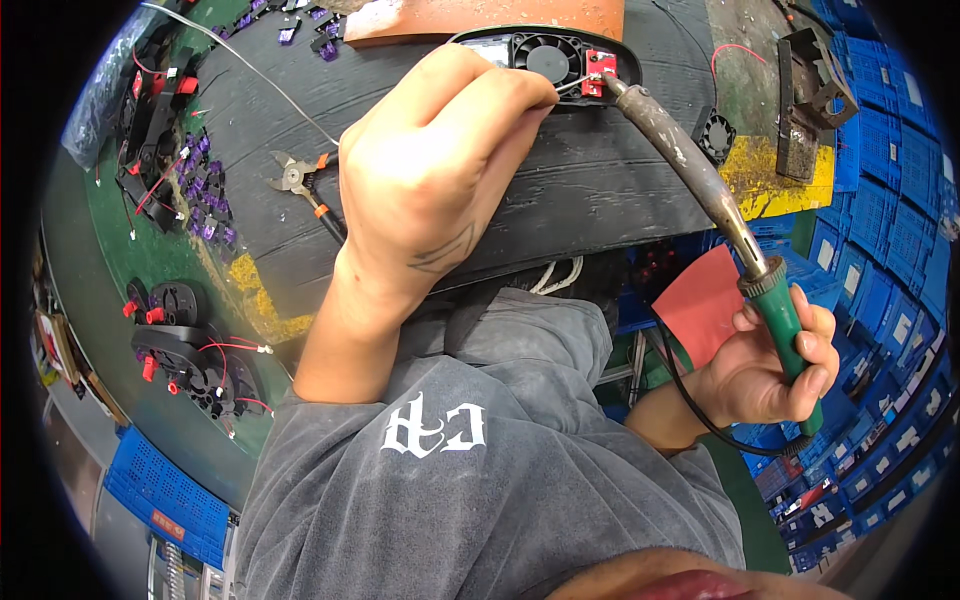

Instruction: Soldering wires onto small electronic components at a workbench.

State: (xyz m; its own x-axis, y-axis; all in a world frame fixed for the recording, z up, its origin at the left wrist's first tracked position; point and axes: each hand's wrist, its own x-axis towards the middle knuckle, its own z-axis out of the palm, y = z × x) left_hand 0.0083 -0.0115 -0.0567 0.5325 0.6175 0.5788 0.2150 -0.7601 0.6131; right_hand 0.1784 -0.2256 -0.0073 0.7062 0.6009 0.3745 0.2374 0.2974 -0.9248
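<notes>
In my right hand is a soldering iron with a green handle, its fingers wrapped round the grip. The iron's tip rests at a small red circuit board inside a black oval housing. A black cooling fan sits in the housing beside the board. My left hand is closed in a pinch on solder wire, whose short end reaches the board near the iron's tip. The rest of the wire trails off to the far left. My left hand hides part of the housing's near edge.
Side cutters lie left of my left wrist. Beyond the housing is an orange-brown block. A loose fan and a rusty metal stand are at right. Black housings with red wires stand at left; blue crates line the right.
</notes>
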